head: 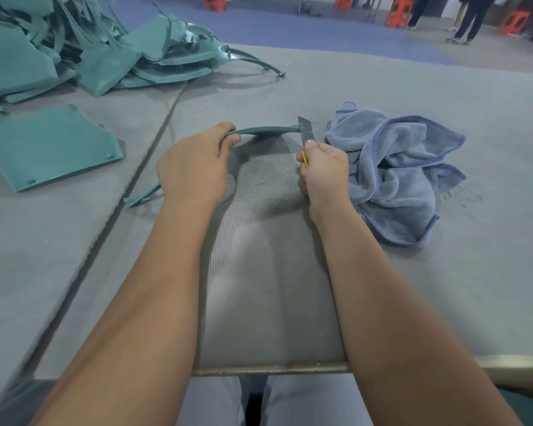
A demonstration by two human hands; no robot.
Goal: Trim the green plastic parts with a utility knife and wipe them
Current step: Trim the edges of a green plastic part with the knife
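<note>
Left hand (194, 167) pinches one end of a thin green strip (265, 130); right hand (323, 170) grips the knife (306, 132) at its other end, beside the cloth (394, 173). The strip looks light and bendy; hold it close to the blade.
</note>
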